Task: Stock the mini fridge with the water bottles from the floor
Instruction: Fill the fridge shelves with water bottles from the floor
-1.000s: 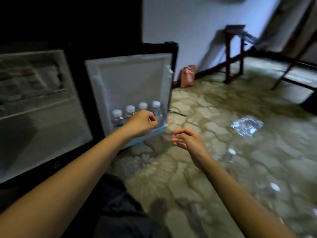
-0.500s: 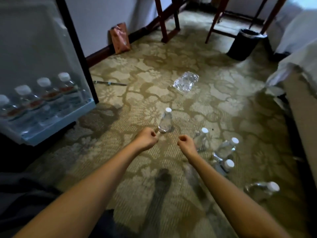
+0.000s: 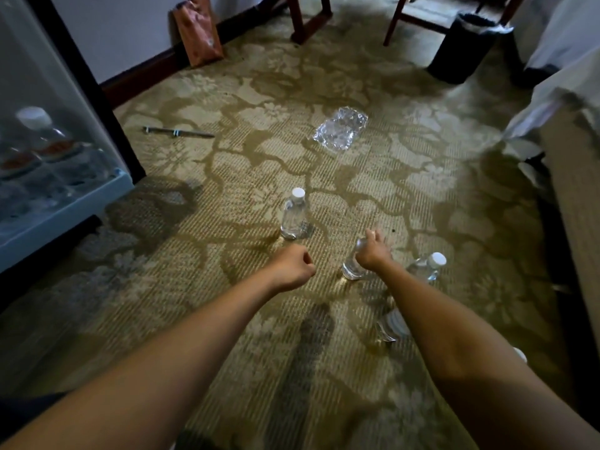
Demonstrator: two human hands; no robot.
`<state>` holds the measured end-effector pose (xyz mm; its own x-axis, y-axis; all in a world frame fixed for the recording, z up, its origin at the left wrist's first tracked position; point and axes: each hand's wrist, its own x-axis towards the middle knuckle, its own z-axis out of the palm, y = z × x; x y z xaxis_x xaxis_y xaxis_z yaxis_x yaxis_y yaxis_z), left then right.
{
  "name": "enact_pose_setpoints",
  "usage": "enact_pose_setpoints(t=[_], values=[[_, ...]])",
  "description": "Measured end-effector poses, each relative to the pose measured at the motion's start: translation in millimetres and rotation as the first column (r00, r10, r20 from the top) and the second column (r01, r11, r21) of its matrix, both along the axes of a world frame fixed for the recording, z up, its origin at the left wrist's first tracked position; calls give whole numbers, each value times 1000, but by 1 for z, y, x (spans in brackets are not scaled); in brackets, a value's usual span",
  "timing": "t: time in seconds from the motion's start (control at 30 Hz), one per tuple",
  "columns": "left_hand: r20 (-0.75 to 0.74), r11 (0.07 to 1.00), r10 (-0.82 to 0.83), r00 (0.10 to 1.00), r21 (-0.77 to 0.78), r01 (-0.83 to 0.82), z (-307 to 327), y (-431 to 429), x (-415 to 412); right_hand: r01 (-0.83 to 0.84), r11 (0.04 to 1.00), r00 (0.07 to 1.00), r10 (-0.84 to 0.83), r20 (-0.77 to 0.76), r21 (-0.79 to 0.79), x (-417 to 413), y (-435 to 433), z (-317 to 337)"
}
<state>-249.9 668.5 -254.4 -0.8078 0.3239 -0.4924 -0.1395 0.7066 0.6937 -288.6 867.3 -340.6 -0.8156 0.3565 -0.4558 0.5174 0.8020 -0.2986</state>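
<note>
Several clear water bottles with white caps stand on the patterned carpet. One upright bottle point(image 3: 294, 214) stands just beyond my left hand point(image 3: 293, 267), which is curled into a fist and holds nothing. My right hand point(image 3: 373, 251) is wrapped around the top of a second bottle point(image 3: 352, 269), hiding its cap. A third bottle point(image 3: 427, 266) leans to the right of it, and a fourth bottle point(image 3: 391, 326) is partly hidden under my right forearm. The open fridge door point(image 3: 61, 203) at the left edge holds bottles point(image 3: 39, 131) in its shelf.
Crumpled clear plastic wrap point(image 3: 341, 128) lies further out on the carpet. A thin metal rod point(image 3: 177, 132) lies near the fridge door. A black bin point(image 3: 461, 47), wooden furniture legs point(image 3: 302, 24), an orange bag point(image 3: 198, 30) and a bed edge point(image 3: 571, 177) border the floor.
My view has swung from the fridge door down to the floor. My right hand has moved forward and closed on a bottle's top. My left hand stays fisted near the nearest upright bottle.
</note>
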Motion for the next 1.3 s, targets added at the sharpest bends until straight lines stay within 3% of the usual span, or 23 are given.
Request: enact_pose_setpoints(t=[0.2, 0.37, 0.6, 0.8, 0.97, 1.13, 1.3], values=[[59, 999, 2, 998, 33, -4, -6, -10, 3, -105, 990, 992, 110, -59, 90, 10, -1, -9], [90, 999, 26, 996, 37, -30, -8, -29, 14, -179, 984, 984, 179, -27, 2, 28, -24, -12], [90, 995, 95, 991, 23, -97, 7, -83, 21, -273, 940, 952, 234, -197, -203, 33, -90, 35], [79, 973, 222, 972, -80, -216, 33, -164, 31, -600, 699, 797, 477, -371, -389, 40, -202, 110], [55, 942, 329, 943, -91, -323, 72, -244, 45, -711, 549, 701, 515, -493, -439, 40, -296, 174], [-161, 924, 378, 912, 7, -382, 115, -316, 74, -813, 372, 582, 554, -596, -449, 48, -386, 231], [-331, 817, 551, 766, 28, -575, 146, -387, 102, -860, 201, 490, 580, -650, -469, 61, -464, 272]])
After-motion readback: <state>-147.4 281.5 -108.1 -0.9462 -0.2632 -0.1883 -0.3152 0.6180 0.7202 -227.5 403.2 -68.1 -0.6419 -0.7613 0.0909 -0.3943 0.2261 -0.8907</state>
